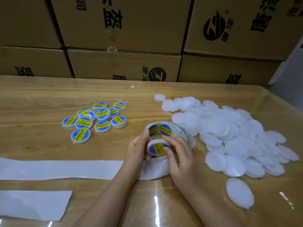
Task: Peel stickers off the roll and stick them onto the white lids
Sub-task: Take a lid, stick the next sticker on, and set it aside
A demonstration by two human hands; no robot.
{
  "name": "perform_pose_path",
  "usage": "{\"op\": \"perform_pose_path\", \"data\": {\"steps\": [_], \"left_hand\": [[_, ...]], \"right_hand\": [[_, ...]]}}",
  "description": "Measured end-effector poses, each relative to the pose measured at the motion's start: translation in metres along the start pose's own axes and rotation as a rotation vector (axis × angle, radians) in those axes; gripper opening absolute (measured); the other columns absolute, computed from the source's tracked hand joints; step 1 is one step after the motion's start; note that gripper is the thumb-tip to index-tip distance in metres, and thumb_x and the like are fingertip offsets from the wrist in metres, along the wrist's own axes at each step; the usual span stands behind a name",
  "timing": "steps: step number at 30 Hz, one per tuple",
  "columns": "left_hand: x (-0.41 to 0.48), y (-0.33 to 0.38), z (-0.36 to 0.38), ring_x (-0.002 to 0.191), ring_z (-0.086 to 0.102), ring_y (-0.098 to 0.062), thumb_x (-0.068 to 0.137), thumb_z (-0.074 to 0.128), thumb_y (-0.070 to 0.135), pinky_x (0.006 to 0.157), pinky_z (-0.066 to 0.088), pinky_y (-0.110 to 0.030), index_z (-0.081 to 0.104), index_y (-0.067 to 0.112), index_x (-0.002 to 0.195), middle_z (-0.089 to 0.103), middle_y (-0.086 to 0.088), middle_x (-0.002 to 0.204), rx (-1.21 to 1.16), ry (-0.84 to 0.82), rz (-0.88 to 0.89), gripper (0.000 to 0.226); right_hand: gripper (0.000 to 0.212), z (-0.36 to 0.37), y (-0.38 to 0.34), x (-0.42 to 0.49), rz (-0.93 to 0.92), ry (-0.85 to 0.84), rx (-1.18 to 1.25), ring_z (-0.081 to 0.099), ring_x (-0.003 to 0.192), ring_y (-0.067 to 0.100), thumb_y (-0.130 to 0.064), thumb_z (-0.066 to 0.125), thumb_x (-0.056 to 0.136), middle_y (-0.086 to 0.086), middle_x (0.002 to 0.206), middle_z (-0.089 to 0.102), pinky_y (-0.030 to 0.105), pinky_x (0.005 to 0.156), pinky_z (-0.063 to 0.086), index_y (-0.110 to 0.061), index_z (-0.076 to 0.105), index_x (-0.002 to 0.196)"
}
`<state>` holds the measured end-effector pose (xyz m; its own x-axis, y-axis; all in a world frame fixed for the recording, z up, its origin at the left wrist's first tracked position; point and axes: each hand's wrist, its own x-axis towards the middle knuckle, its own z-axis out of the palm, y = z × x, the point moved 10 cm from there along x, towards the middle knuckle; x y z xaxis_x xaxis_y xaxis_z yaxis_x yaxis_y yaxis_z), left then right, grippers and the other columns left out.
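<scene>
My left hand [138,149] grips a white lid [156,147] that carries a blue and yellow sticker. My right hand [177,154] rests its fingertips on that sticker from the right. Just behind the hands stands the sticker roll [164,129], with blue and yellow labels showing on its strip. A large heap of bare white lids [232,136] lies to the right. Several labelled lids [96,119] are grouped at the left middle of the table.
Empty white backing strip [62,169] runs left from under my hands, and another piece [31,204] lies at the near left. One lone white lid [239,193] sits near right. Stacked cardboard boxes [124,64] wall off the table's far edge.
</scene>
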<state>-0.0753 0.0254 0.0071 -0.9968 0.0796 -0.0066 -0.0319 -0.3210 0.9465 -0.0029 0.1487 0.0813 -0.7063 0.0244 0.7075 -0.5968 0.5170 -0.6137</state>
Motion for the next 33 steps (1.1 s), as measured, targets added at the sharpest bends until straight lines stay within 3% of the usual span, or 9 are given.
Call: {"op": "perform_pose_path", "data": {"steps": [2, 5, 8, 13, 17, 19, 22, 28, 33], "left_hand": [[-0.002, 0.004, 0.006, 0.04, 0.039, -0.013, 0.069, 0.055, 0.061, 0.047, 0.037, -0.02, 0.06, 0.015, 0.064, 0.042, -0.004, 0.04, 0.058, -0.052, 0.036, 0.046], [-0.008, 0.016, 0.019, 0.043, 0.049, -0.011, 0.073, 0.065, 0.047, 0.051, 0.043, -0.018, 0.066, 0.026, 0.075, 0.056, -0.001, 0.052, 0.146, -0.134, 0.179, 0.021], [-0.011, 0.021, 0.023, 0.045, 0.055, -0.013, 0.077, 0.069, 0.02, 0.05, 0.046, -0.019, 0.071, 0.029, 0.089, 0.068, 0.002, 0.077, 0.097, -0.157, 0.233, 0.015], [-0.009, 0.023, 0.021, 0.041, 0.051, -0.012, 0.083, 0.062, 0.019, 0.047, 0.044, -0.019, 0.072, 0.03, 0.1, 0.071, 0.001, 0.085, 0.052, -0.148, 0.222, 0.023], [-0.007, 0.02, 0.018, 0.04, 0.052, -0.014, 0.08, 0.066, 0.017, 0.047, 0.044, -0.019, 0.063, 0.02, 0.108, 0.068, -0.003, 0.074, 0.014, -0.133, 0.182, 0.028], [-0.006, 0.019, 0.015, 0.041, 0.054, -0.014, 0.079, 0.072, 0.016, 0.046, 0.046, -0.02, 0.056, 0.015, 0.103, 0.065, -0.003, 0.066, 0.003, -0.113, 0.175, 0.029], [-0.003, 0.027, -0.001, 0.043, 0.056, -0.013, 0.08, 0.068, 0.019, 0.048, 0.049, -0.025, 0.054, 0.015, 0.095, 0.065, -0.001, 0.062, -0.005, 0.015, 0.181, 0.022], [0.006, 0.057, -0.088, 0.05, 0.061, -0.008, 0.092, 0.057, 0.01, 0.052, 0.051, -0.019, 0.055, 0.02, 0.095, 0.062, 0.0, 0.068, 0.075, 0.45, 0.256, 0.01], [0.013, 0.046, -0.154, 0.062, 0.061, -0.015, 0.09, 0.051, 0.01, 0.071, 0.051, -0.034, 0.055, 0.01, 0.11, 0.066, -0.008, 0.081, 0.297, 0.651, 0.109, 0.02]], "right_hand": [[0.029, -0.006, 0.017, -0.001, 0.18, 0.058, 0.15, 0.063, 0.089, 0.004, -0.016, 0.053, 0.092, -0.014, 0.093, 0.065, 0.014, 0.078, 0.047, -0.041, 0.059, 0.106], [0.036, -0.009, 0.035, -0.003, 0.333, 0.125, 0.297, 0.069, 0.076, 0.008, -0.015, 0.056, 0.09, -0.013, 0.091, 0.07, 0.015, 0.07, 0.051, -0.05, 0.058, 0.096], [0.035, -0.012, 0.034, -0.001, 0.314, 0.145, 0.269, 0.069, 0.078, 0.008, -0.017, 0.063, 0.084, -0.014, 0.091, 0.07, 0.015, 0.071, 0.051, -0.049, 0.056, 0.097], [0.042, -0.014, 0.024, 0.002, 0.2, 0.123, 0.052, 0.062, 0.075, 0.003, -0.019, 0.067, 0.08, -0.018, 0.079, 0.065, 0.009, 0.078, 0.043, -0.04, 0.05, 0.111], [0.028, -0.017, 0.028, 0.0, 0.247, 0.131, -0.013, 0.063, 0.078, 0.012, -0.024, 0.063, 0.083, -0.012, 0.075, 0.067, 0.049, 0.088, 0.045, -0.039, 0.052, 0.105], [0.021, -0.02, 0.027, 0.0, 0.248, 0.151, -0.042, 0.062, 0.08, 0.009, -0.027, 0.06, 0.084, -0.011, 0.075, 0.066, 0.054, 0.086, 0.044, -0.037, 0.052, 0.1], [0.015, -0.024, 0.029, 0.002, 0.259, 0.147, -0.103, 0.056, 0.08, 0.009, -0.037, 0.051, 0.086, -0.011, 0.081, 0.061, 0.054, 0.081, 0.045, -0.03, 0.059, 0.097], [0.017, -0.019, 0.029, 0.006, 0.219, 0.082, -0.205, 0.045, 0.082, 0.006, -0.025, 0.051, 0.087, -0.009, 0.075, 0.064, 0.052, 0.079, 0.044, -0.021, 0.067, 0.087], [0.024, -0.021, 0.029, 0.006, 0.187, 0.1, -0.231, 0.046, 0.08, 0.006, -0.03, 0.045, 0.086, -0.016, 0.078, 0.063, 0.047, 0.081, 0.042, -0.02, 0.067, 0.085]]}}
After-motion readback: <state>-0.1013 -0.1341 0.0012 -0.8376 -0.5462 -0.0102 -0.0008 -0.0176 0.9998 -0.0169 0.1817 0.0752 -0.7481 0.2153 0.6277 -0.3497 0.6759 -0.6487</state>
